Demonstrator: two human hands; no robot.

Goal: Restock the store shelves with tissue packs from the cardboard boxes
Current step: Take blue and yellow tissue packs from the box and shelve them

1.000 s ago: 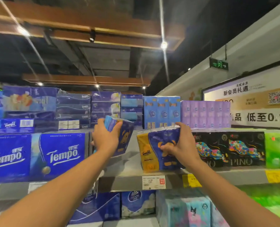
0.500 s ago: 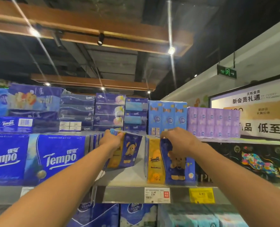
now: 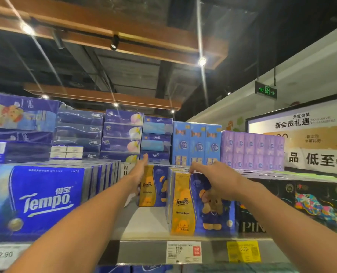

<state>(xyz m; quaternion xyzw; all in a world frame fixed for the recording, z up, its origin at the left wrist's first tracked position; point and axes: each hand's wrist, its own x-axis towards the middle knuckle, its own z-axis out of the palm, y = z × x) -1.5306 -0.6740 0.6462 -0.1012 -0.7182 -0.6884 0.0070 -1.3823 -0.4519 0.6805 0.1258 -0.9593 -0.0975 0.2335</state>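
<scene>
- The shelf (image 3: pixel 144 221) carried a bare gap between the large blue Tempo packs (image 3: pixel 43 201) on the left and the black packs (image 3: pixel 301 205) on the right; both bear-print tissue packs stood in that gap.
- The front tissue pack (image 3: pixel 201 203) stood upright at the shelf's front edge, long axis vertical, its right side just beside the black packs.
- The rear tissue pack (image 3: pixel 154 186) stood upright, deeper on the shelf and to the left of the front one, apart from it.
- The right hand (image 3: pixel 217 174) lay on the top edge of the front pack, fingers curled over it, pinching lightly.
- The left hand (image 3: pixel 140 170) was flat, fingers extended and together, against the left side of the rear pack; it was the nearer hand for that pack.
- Judgement: the rear pack lay ahead of the left palm, so seating it called for a push rightward and back.
</scene>
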